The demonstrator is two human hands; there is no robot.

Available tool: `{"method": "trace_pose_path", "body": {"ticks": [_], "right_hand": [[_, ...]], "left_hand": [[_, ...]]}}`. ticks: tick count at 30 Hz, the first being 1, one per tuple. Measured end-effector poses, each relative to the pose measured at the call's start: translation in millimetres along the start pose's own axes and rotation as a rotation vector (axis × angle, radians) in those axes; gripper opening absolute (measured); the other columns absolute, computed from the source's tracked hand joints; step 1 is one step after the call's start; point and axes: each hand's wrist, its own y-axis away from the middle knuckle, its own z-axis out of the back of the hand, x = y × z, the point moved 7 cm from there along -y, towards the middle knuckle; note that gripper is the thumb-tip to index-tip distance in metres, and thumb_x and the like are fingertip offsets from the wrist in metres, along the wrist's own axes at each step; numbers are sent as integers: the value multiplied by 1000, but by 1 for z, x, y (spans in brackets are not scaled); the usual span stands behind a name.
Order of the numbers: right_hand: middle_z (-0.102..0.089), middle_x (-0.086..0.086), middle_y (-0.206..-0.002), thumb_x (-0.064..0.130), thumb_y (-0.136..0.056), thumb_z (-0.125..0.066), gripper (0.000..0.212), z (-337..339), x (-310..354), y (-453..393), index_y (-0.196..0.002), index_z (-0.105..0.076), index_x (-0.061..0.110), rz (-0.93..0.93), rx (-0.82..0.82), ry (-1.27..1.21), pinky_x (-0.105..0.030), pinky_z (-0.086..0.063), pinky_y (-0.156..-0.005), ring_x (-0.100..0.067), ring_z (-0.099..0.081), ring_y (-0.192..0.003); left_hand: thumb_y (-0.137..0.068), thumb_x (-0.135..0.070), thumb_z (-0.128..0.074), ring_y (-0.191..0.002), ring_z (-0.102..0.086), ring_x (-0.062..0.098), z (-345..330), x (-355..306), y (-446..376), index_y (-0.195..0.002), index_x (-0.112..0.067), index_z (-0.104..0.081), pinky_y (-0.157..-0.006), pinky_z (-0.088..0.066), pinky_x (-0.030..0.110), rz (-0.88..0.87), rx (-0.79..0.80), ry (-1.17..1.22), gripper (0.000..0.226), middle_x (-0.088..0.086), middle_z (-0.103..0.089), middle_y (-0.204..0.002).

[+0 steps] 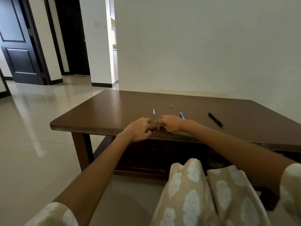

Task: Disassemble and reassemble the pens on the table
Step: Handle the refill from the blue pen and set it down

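Observation:
A short teal pen part lies on the brown table, just beyond my hands. A small grey piece sits farther back. A blue pen lies behind my right hand, its near end hidden by it. To the right, a black pen lies at a slant by itself. My left hand and my right hand rest at the table's front edge, fingertips curled and almost touching. Whether anything small is pinched between them is too dark to tell.
The table's far edge stands against a pale wall. A lower shelf runs under the top, with a colourful object on it. My knees in patterned cloth sit below the front edge. Glossy tiled floor spreads to the left.

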Motion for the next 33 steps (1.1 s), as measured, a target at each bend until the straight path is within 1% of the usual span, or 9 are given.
{"method": "trace_pose_path", "body": {"ticks": [5, 7, 10, 14, 18, 21, 24, 27, 33], "right_hand": [[-42, -6, -103, 4, -91, -42, 44, -2, 7, -1, -133, -47, 14, 14, 66, 52, -31, -38, -81, -20, -43, -95], [-43, -9, -108, 4, -91, -41, 47, -4, 6, 2, -137, -44, 14, 22, 63, 63, -33, -39, -85, -21, -43, -98], [-43, -13, -119, 9, -94, -41, 46, -8, 5, 11, -139, -41, 14, 45, 27, 46, -35, -40, -94, -22, -42, -106], [-41, -12, -136, 10, -95, -42, 45, -15, 6, 24, -140, -41, 12, 87, -20, -39, -36, -31, -107, -25, -37, -123], [-42, -9, -143, 13, -99, -37, 43, -21, 3, 35, -142, -39, 15, 107, -29, -148, -23, -22, -103, -23, -36, -128], [-48, -8, -139, 5, -97, -38, 45, -22, -1, 41, -141, -40, 16, 102, -76, -245, -16, -21, -97, -21, -40, -127], [-49, -7, -140, -5, -92, -39, 57, -22, -4, 46, -144, -33, 15, 69, -128, -408, -19, -26, -102, -19, -42, -129], [-42, -5, -146, -8, -89, -38, 60, -26, -8, 48, -146, -28, 11, 19, -104, -543, -21, -23, -107, -17, -37, -135], [-25, -2, -154, -6, -88, -38, 53, -26, -13, 45, -139, -43, 9, -20, -94, -631, -23, -13, -107, -16, -20, -142]], "left_hand": [[-89, -34, -50, -95, -47, 13, -2, 3, 7, -118, -17, -63, -80, -43, 29, 36, -19, 58, 35, 2, -55, -103], [-88, -41, -53, -92, -44, 10, -3, 5, 9, -118, -16, -62, -77, -41, 26, 49, -51, 56, 39, 0, -54, -102], [-84, -48, -57, -91, -46, 11, -5, 3, 12, -116, -16, -62, -74, -46, 27, 58, -130, 10, 45, 0, -55, -103], [-82, -50, -59, -87, -48, 14, -7, -5, 16, -117, -19, -62, -71, -46, 30, 70, -255, -68, 47, 1, -56, -99], [-83, -47, -61, -93, -51, 15, -14, -8, 23, -121, -15, -60, -76, -40, 26, 85, -349, -66, 50, 2, -60, -107], [-81, -44, -64, -94, -53, 17, -14, -13, 27, -117, -14, -63, -77, -34, 25, 98, -424, -70, 46, 1, -62, -106], [-80, -40, -67, -92, -55, 18, -13, -19, 30, -110, -15, -67, -79, -37, 27, 109, -501, -63, 39, 1, -64, -101], [-79, -36, -69, -89, -57, 19, -13, -26, 30, -105, -16, -68, -77, -42, 31, 102, -544, -53, 33, 1, -65, -97], [-79, -33, -71, -82, -59, 17, -11, -29, 32, -98, -16, -70, -72, -46, 32, 91, -610, -33, 26, 0, -66, -91]]}}
